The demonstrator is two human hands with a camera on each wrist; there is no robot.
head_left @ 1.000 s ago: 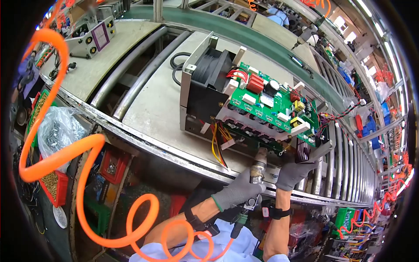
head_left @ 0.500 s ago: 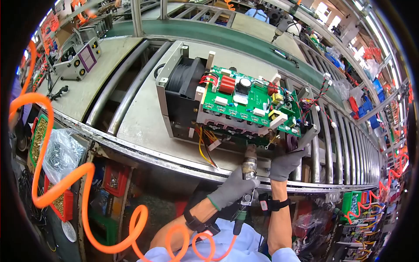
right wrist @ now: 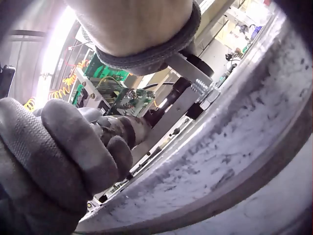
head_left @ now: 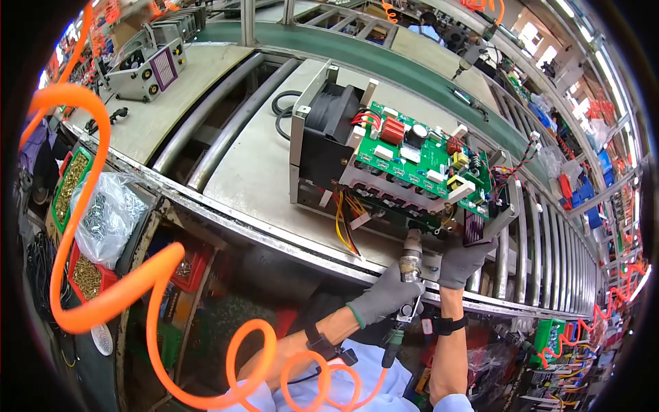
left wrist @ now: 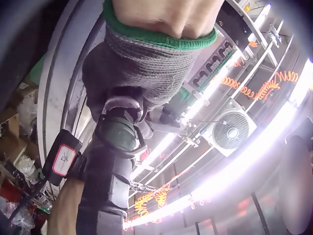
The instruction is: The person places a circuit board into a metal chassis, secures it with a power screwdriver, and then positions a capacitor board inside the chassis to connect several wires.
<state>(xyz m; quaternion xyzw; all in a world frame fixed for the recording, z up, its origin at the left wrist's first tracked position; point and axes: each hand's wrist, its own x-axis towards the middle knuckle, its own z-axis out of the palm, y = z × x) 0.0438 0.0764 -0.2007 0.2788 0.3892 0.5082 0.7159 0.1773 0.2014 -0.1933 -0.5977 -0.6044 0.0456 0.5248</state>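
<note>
In the head view my gloved left hand [head_left: 386, 296] grips a power tool [head_left: 410, 264] held upright, its tip at the lower edge of an open electrical unit. The left wrist view shows the glove [left wrist: 142, 68] curled round the tool's dark body [left wrist: 105, 181]. My gloved right hand [head_left: 461, 264] is at the unit's right lower corner, by the purple slotted panel [head_left: 473, 226]; its fingertips are mostly hidden. On the unit, a green circuit board [head_left: 419, 161] faces up, with a black fan housing [head_left: 333, 113] at its left. Yellow and black wires [head_left: 343, 223] hang from the near side.
Metal rollers [head_left: 233, 123] lie left of the unit, more [head_left: 542, 254] to the right. An orange coiled hose [head_left: 117, 302] crosses the left foreground. Red and green screw bins [head_left: 89, 275] and a plastic bag [head_left: 110, 220] stand left. Another unit [head_left: 147, 75] sits at the back left.
The head view has shifted back and forth. The left hand still grips the tool at the unit's lower edge, and the right hand remains by the corner.
</note>
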